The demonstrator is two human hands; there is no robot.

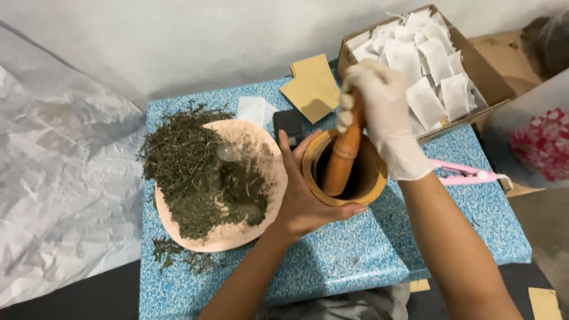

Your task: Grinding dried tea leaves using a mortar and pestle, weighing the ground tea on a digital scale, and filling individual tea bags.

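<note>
A wooden bowl is being kept on the blue speckled table, near its middle. The bowl is being held by the bare left hand, which is wrapped around its near side with the fingers pressed on the wood. A wooden stick is being stood in the bowl, tilted, with its low end down inside. The top of the stick is being gripped by the right hand, which is dressed in a white glove, and its fingers are closed tight around the stick.

Just to the left of the bowl, a pink plate is being covered by a big heap of dry green herbs. Some herbs are being left on the table beside the plate. Behind the bowl, a cardboard box is being filled with small white paper bags. A pink tool is being kept on the table, just past the right wrist.
</note>
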